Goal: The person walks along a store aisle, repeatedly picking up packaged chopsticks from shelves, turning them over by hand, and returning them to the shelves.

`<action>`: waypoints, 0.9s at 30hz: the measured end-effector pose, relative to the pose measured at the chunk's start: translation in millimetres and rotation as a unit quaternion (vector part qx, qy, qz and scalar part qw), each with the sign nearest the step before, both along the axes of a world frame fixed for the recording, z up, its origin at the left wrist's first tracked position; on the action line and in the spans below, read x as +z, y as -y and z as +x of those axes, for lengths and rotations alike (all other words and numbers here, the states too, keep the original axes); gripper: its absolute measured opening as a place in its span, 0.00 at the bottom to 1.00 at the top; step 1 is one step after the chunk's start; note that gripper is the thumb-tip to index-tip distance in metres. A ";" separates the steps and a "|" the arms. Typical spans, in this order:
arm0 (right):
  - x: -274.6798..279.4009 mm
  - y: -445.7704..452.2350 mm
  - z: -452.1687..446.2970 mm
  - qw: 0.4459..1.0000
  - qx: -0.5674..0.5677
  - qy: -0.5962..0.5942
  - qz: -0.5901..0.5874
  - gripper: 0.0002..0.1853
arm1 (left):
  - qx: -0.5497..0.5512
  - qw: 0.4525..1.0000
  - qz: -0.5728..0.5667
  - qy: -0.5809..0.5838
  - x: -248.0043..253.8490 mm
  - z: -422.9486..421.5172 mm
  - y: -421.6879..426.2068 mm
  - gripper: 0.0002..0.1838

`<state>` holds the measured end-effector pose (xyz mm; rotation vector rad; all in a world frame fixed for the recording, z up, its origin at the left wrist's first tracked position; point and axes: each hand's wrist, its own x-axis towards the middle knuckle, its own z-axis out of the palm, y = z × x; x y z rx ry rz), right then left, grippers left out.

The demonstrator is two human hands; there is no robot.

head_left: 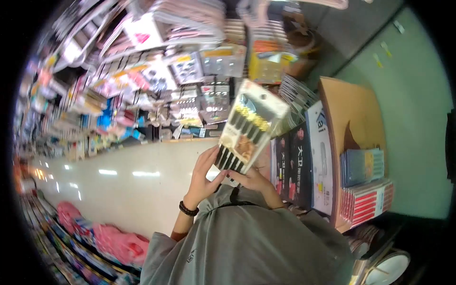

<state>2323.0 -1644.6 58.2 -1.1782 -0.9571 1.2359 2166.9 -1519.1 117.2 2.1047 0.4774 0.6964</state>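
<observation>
A white-edged retail pack (256, 116) with a hang hole stands tilted up in front of my body. Several dark strips with gold parts show on its face, along with a brown printed picture; their exact kind is not clear. My left hand (205, 175), with a dark beaded bracelet on the wrist, grips the pack's lower left side. At the bottom edge, my right hand (253, 181) holds it too, its thumb near the left thumb. Part of the right hand's fingers is hidden behind the pack.
Shelves of hanging packaged goods (187, 69) run across the far side and left. At right stand black printed boxes (298, 161) and an open cardboard box (354, 102), with red-striped packs (365, 203) beside it. A shiny pale floor (118, 183) lies to the left.
</observation>
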 end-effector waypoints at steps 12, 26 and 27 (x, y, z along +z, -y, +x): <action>15.0 -89.8 -144.6 0.866 0.261 0.420 0.068 0.39 | 0.285 0.762 -0.461 0.355 -80.6 -174.1 22.8 0.41; -11.1 -225.4 -250.4 0.790 0.543 0.236 0.158 0.45 | 0.431 0.629 -0.428 0.485 -112.5 -339.7 35.9 0.33; -14.1 -242.1 -259.1 0.782 0.554 0.228 0.171 0.46 | 0.438 0.636 -0.431 0.467 -128.2 -352.1 36.9 0.39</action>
